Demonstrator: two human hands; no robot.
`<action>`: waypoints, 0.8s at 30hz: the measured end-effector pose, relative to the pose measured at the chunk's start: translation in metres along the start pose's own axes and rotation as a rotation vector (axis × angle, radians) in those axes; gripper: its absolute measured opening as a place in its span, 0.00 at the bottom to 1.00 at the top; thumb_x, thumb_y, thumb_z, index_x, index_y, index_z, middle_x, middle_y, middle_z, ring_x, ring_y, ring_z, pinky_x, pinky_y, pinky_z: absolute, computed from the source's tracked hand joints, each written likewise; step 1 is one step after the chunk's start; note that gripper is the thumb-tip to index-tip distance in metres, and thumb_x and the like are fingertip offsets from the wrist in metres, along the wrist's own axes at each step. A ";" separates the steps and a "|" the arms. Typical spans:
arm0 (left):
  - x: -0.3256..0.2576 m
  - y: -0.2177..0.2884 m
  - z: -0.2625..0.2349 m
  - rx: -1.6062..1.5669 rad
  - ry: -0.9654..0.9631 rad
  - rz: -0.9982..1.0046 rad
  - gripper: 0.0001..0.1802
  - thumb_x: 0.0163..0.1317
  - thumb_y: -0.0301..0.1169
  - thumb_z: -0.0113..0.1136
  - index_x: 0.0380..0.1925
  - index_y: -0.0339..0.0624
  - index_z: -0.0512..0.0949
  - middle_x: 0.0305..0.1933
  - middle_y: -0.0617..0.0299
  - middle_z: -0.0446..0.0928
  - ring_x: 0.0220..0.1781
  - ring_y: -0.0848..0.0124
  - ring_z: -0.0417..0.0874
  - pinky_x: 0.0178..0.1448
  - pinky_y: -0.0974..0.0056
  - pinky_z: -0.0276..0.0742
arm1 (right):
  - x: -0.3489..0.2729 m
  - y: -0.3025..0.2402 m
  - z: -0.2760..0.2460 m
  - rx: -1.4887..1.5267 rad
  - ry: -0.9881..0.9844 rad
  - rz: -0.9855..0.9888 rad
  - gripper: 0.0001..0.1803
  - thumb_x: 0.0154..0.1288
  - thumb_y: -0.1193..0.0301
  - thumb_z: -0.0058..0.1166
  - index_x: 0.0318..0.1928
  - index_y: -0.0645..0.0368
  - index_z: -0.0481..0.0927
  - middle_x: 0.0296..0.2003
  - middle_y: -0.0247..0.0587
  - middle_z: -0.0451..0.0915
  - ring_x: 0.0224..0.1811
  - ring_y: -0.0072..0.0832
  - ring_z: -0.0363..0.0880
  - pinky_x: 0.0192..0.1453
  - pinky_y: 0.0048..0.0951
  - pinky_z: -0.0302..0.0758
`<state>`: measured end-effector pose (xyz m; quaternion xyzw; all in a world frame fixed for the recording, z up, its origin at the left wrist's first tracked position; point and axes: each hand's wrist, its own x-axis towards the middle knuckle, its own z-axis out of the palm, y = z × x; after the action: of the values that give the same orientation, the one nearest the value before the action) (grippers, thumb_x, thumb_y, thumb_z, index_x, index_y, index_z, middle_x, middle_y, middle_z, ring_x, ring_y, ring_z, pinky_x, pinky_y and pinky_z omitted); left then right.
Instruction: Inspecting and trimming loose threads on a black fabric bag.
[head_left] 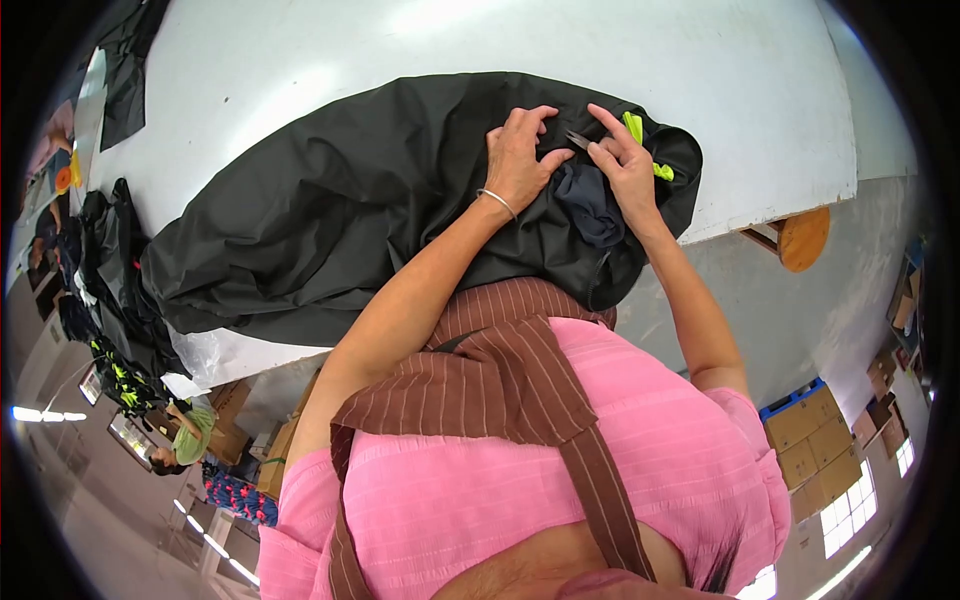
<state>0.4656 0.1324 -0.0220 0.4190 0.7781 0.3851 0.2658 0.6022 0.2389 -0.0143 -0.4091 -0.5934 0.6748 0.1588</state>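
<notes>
Here we press the black garment flat with our left hand, fingers spread; just right of those fingertips, our right hand pinches small snips, blades pointing leftward toward them.

Garment spread on table, overhanging near edge; both hands on its right end; stool beyond table's right corner.

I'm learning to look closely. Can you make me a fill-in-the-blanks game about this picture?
1. The big garment on the table is ____.
2. The left hand presses flat on the ____.
3. The right hand holds small metal ____.
4. The bracelet is on the ____ wrist.

Missing words: black; garment; snips; left
</notes>
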 end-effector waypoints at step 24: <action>-0.001 -0.009 0.000 -0.020 0.034 0.058 0.27 0.47 0.31 0.72 0.49 0.45 0.73 0.36 0.66 0.70 0.36 0.71 0.72 0.48 0.63 0.67 | -0.003 -0.021 0.001 -0.932 0.092 -0.608 0.05 0.60 0.70 0.58 0.38 0.51 0.81 0.26 0.34 0.80 0.29 0.34 0.80 0.30 0.33 0.73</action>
<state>0.4624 0.1284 -0.0293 0.4322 0.7662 0.4073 0.2455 0.5978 0.2418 0.0067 -0.2756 -0.9127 0.2464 0.1741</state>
